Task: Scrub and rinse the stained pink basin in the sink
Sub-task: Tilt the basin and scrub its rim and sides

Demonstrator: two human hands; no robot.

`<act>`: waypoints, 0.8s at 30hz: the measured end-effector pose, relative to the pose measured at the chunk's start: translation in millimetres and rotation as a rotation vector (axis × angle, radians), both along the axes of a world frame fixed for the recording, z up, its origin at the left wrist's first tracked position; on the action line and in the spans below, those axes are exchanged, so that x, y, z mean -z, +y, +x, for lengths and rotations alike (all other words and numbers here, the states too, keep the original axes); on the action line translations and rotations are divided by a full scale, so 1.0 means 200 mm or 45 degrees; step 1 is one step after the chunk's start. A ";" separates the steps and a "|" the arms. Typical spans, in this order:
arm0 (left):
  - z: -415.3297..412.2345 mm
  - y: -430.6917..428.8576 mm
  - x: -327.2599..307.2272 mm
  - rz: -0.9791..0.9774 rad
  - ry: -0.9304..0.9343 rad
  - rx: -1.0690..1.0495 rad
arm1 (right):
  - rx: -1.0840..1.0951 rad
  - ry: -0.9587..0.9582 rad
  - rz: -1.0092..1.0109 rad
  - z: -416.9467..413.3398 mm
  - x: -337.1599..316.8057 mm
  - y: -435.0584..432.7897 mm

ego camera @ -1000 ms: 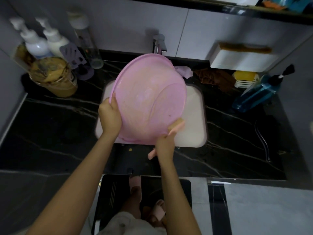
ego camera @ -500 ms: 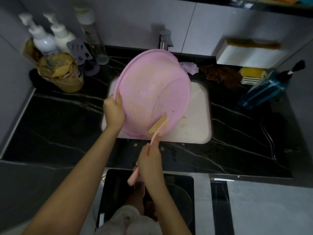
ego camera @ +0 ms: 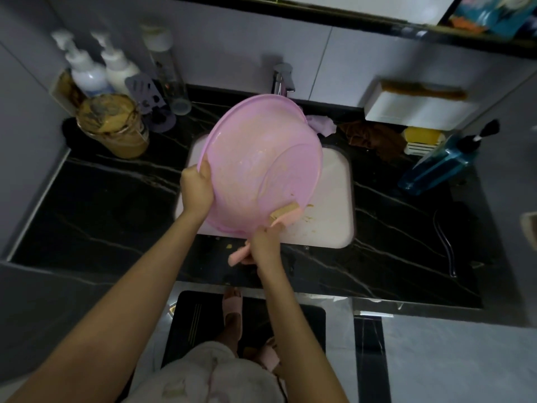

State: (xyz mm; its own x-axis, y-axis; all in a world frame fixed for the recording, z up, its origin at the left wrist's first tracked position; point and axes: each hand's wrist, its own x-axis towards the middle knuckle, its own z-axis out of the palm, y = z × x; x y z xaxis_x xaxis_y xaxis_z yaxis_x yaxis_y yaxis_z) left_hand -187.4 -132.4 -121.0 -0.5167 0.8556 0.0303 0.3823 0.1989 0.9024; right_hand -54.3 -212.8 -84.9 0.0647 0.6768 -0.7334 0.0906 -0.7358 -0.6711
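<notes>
Pink basin (ego camera: 261, 158) tilted over sink (ego camera: 328, 222), tan smears inside; L grip (ego camera: 196, 187) holds rim; R grip (ego camera: 263, 242) holds brush (ego camera: 286, 214).

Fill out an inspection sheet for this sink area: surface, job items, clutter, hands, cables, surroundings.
Surface: black counter; white sink with brown specks near its front.
Job's things: pink basin tilted over the sink, tan stains inside; brush with bristles at the basin's lower rim.
Clutter: pump bottles and a smeared jar back left; blue bottle, brown cloth and yellow sponge at right.
Hands: left hand grips the basin's rim; right hand grips the brush handle.
Cables: dark cord or hose on the counter at right; cannot tell which.
Surroundings: faucet behind the basin; white box on the wall; dark mat on the floor.
</notes>
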 end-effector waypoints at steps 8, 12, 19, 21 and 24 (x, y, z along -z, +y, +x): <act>0.07 -0.06 -0.03 0.027 -0.127 -0.042 | -0.300 -0.393 0.465 -0.04 -0.17 0.10; 0.07 -0.06 0.00 -0.006 -0.191 -0.071 | -0.221 -0.606 0.487 0.08 -0.09 0.13; -0.02 -0.02 0.03 -0.051 -0.159 0.074 | -0.423 -0.450 0.543 0.20 0.00 0.05; -0.08 -0.02 0.03 -0.054 -0.138 0.119 | -0.455 -0.500 0.586 0.22 0.05 0.01; -0.13 0.03 -0.01 -0.038 -0.163 0.170 | -0.193 -0.342 0.700 0.28 0.11 0.05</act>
